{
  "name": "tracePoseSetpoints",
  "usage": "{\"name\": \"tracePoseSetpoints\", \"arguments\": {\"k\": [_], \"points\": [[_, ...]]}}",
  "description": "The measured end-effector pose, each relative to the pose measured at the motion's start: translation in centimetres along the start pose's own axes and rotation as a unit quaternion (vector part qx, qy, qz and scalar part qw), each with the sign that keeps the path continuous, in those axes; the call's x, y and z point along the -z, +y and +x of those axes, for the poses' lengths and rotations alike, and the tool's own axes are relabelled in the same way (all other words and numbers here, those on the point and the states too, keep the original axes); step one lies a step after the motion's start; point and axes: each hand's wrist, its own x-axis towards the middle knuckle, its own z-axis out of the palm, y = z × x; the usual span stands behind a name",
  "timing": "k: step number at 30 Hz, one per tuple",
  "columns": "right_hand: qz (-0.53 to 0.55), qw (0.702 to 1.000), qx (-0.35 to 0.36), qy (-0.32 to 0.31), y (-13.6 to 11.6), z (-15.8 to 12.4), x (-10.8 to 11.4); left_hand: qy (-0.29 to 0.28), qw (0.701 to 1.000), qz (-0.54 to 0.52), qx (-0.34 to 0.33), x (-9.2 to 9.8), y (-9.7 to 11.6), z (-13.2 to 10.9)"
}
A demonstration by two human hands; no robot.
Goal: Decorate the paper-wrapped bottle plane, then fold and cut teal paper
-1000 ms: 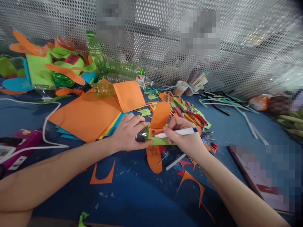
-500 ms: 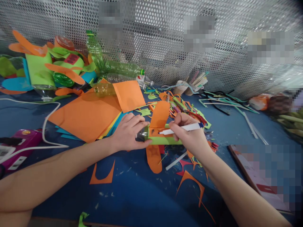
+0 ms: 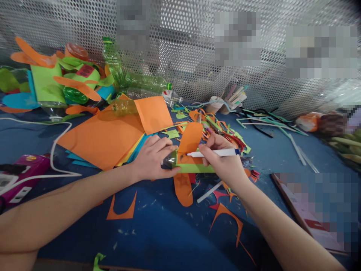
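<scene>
My left hand (image 3: 153,158) is wrapped around the dark end of a plastic bottle (image 3: 180,162) that lies on its side on the blue table. The bottle is covered in green paper with orange paper wings (image 3: 190,137) glued on. My right hand (image 3: 224,160) pinches a white marker with a blue end (image 3: 216,153). Its tip rests on the orange paper on top of the bottle, just right of my left fingers.
Orange paper sheets (image 3: 104,135) lie at centre left. Finished paper-covered bottles (image 3: 56,82) and bare green bottles (image 3: 141,81) stand at the back left before a mesh screen. Paper scraps (image 3: 225,214), straws (image 3: 282,128), a white cable (image 3: 56,150) and a pink device (image 3: 22,173) lie around.
My right hand shifted a little, and the marker swung from tilted to almost level, its tip moving left along the orange paper. My left hand and the bottle stayed still.
</scene>
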Motion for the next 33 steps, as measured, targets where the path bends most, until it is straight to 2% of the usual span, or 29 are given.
{"name": "tracePoseSetpoints", "arguments": {"k": [5,12,17,33], "points": [[0.031,0.999,-0.006,-0.026,0.07,-0.2,-0.14,0.011,1.0,0.004,-0.007,-0.13,-0.06,-0.05],[0.041,0.999,-0.002,-0.018,-0.12,-0.22,-0.11,0.008,1.0,0.005,-0.006,-0.13,-0.02,0.08],[0.044,0.998,0.0,-0.038,0.03,-0.38,-0.15,0.015,1.0,0.005,-0.008,-0.25,-0.03,-0.09],[0.041,0.999,-0.013,-0.023,0.47,0.04,-0.21,0.015,1.0,-0.007,0.013,-0.28,0.11,-0.24]]}}
